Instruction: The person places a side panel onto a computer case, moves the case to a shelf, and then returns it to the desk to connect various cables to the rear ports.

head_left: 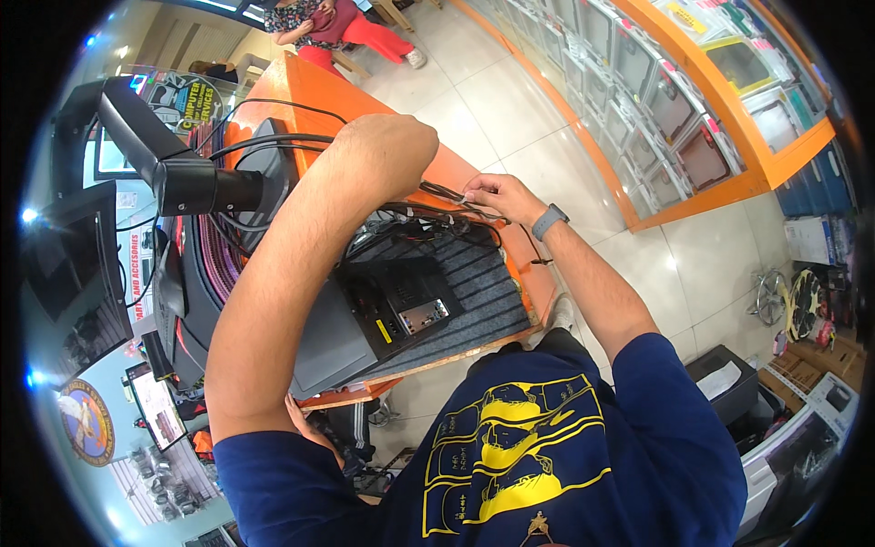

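A bundle of black cables runs across the orange counter. My left hand is closed over the cables, knuckles up; its fingertips are hidden beneath. To its right my right hand, with a watch at the wrist, pinches the same bundle between thumb and fingers. Below both hands a tangle of more black cables lies at the counter's edge. Nearer to me a black computer case stands on a ribbed dark grey mat, its metal port panel showing.
A black monitor with its stand arm is close to my left forearm. Orange-framed glass display cases stand at the right. Boxes and a printer sit at the lower right. A seated person in red trousers is at the far side.
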Demonstrator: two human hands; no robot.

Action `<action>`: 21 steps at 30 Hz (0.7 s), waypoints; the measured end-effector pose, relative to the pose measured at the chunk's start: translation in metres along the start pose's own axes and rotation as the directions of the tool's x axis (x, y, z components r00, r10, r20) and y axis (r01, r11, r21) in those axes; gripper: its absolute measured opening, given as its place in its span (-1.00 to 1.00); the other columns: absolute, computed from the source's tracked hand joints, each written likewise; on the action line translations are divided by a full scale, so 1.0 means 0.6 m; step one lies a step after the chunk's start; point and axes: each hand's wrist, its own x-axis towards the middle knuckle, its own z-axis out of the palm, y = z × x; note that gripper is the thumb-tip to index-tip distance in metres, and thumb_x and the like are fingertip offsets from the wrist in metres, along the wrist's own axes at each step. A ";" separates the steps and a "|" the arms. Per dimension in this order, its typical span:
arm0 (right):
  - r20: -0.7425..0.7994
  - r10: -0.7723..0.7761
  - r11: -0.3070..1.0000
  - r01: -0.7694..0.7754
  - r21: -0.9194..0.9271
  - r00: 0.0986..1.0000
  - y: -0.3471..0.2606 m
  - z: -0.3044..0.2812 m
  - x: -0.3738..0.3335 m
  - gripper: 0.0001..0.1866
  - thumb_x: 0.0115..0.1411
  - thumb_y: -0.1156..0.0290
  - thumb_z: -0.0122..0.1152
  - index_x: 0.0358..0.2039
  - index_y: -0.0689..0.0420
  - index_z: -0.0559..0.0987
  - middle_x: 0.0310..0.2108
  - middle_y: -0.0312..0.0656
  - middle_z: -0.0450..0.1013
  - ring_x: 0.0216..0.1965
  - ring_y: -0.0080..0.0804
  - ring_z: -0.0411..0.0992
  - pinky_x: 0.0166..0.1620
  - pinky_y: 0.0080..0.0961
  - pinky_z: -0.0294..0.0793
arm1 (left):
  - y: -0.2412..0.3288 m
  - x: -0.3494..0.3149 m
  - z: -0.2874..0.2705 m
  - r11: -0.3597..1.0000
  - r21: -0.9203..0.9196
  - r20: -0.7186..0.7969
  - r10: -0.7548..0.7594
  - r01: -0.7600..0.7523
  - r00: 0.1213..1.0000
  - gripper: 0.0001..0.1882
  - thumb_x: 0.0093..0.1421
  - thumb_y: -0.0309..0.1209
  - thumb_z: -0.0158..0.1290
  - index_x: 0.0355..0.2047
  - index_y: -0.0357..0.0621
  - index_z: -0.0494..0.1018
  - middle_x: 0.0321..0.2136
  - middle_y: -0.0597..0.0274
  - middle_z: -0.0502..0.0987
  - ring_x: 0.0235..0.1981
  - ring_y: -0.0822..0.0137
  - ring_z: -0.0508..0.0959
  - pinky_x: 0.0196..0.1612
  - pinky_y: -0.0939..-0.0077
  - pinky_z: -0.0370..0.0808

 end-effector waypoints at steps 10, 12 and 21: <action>0.105 0.033 0.996 -0.023 -0.091 0.994 0.017 -0.015 0.032 -0.79 0.34 0.34 0.27 -0.13 0.19 0.66 -0.25 -0.30 0.62 -0.20 -0.61 0.52 -0.05 -0.59 0.51 | -0.005 -0.001 -0.004 1.000 0.001 0.023 -0.004 0.004 1.000 -0.88 0.03 -0.45 0.08 -0.53 -0.21 0.58 -0.49 -0.03 0.59 -0.35 -0.02 0.62 -0.26 0.13 0.55; 0.050 0.035 0.994 -0.040 0.105 0.998 0.040 0.001 0.024 -0.79 0.34 0.34 0.27 -0.12 0.20 0.66 -0.23 -0.29 0.62 -0.19 -0.59 0.52 -0.04 -0.57 0.52 | -0.005 -0.001 -0.001 1.000 -0.008 0.024 0.000 0.000 1.000 -0.88 0.02 -0.44 0.09 -0.53 -0.21 0.57 -0.48 -0.03 0.59 -0.34 -0.02 0.62 -0.26 0.13 0.54; 0.035 0.093 0.985 -0.097 0.142 0.995 0.072 -0.015 0.013 -0.79 0.34 0.32 0.28 -0.15 0.19 0.65 -0.20 -0.29 0.61 -0.16 -0.59 0.50 -0.05 -0.59 0.50 | 0.004 -0.003 -0.012 0.997 -0.034 0.076 -0.068 0.070 0.995 -0.86 0.06 -0.40 0.11 -0.45 -0.19 0.62 -0.43 -0.02 0.61 -0.28 -0.02 0.62 -0.19 0.13 0.53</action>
